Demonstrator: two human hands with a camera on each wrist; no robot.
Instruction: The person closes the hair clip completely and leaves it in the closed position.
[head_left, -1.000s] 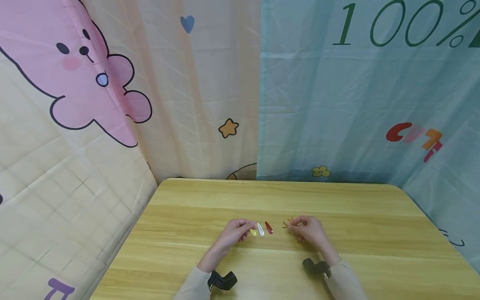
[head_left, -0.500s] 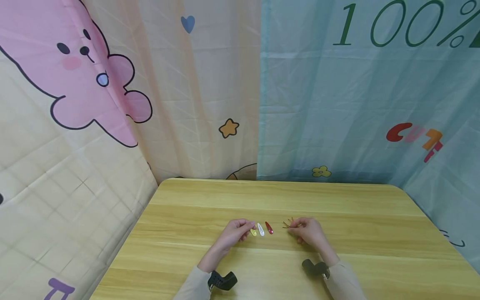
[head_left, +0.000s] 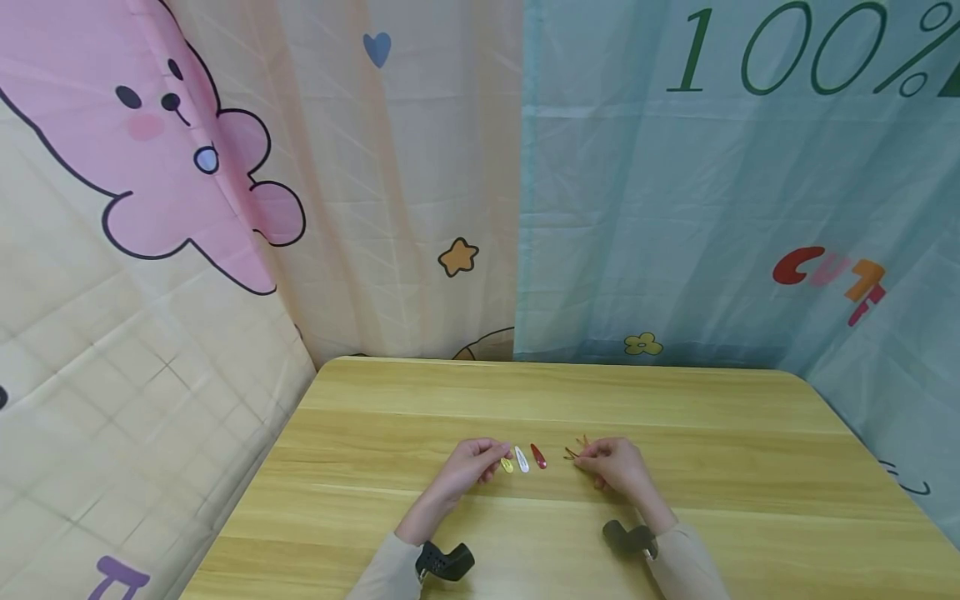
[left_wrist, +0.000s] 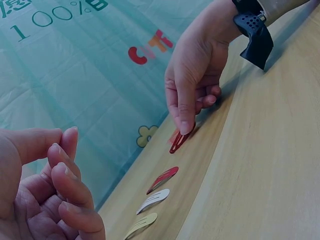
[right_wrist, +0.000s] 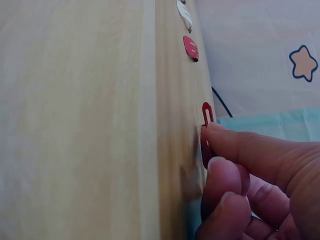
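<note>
Left hand: fingers loosely curled, thumb and index tips close together, no clip visible between them in the left wrist view. Contact with the yellow clip, the nearest item, cannot be confirmed.

Right hand: narrow pinch, thumb and finger holding a dark red clip at the table, about midway between its left and right edges; part of the clip is hidden by the fingertips. Judged good practice: pinch lightly at one end, so the metal neither snaps nor twists; keep the wrist low and steady; leave a gap to the row.

The row, counted from the left edge: yellow clip, white clip, bright red clip, side by side, apart.

Toward the far edge, just beyond the held clip, shows a small orange item; possibly another clip, too small to confirm.

Against one second earlier: the right hand sits slightly closer to the near edge, the held clip's prongs show more plainly, and the orange item is less covered. Left hand and row: no change noted.
</note>
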